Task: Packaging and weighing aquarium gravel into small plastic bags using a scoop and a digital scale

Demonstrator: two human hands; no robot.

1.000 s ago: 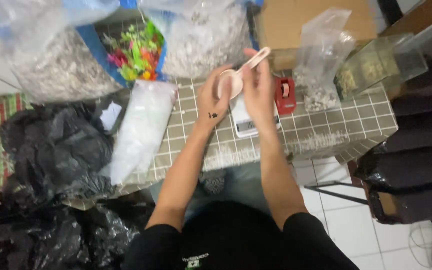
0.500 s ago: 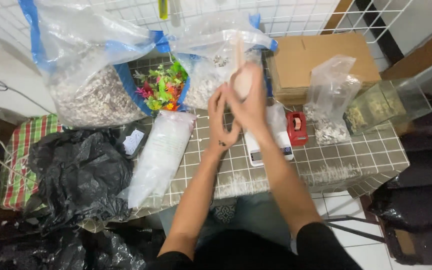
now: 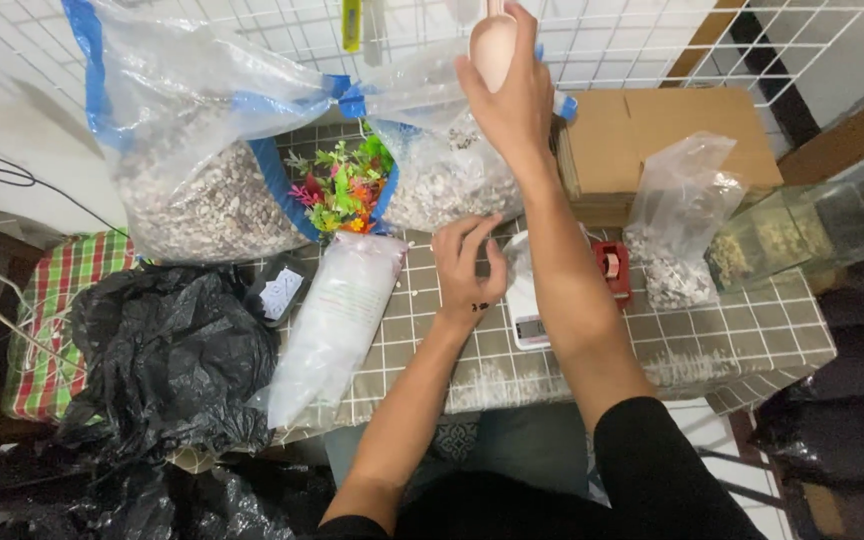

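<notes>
Scooping stage, viewed from above. Nearest the viewer, the left hand (image 3: 467, 265) hovers over the tiled grey tabletop (image 3: 712, 345), fingers loosely curled and apart, holding nothing, just beside the small white digital scale (image 3: 527, 305) at its 3 o'clock. A long clear plastic pouch of white grains (image 3: 337, 320) lies at its 9 o'clock. Farther off, at 12 o'clock, the right hand (image 3: 507, 95) is closed around a pale pink plastic scoop (image 3: 495, 45), raised over the open clear plastic bag of pale gravel (image 3: 442, 170). Judged from this, weighing is under way; no portion yet sits on the scale.
</notes>
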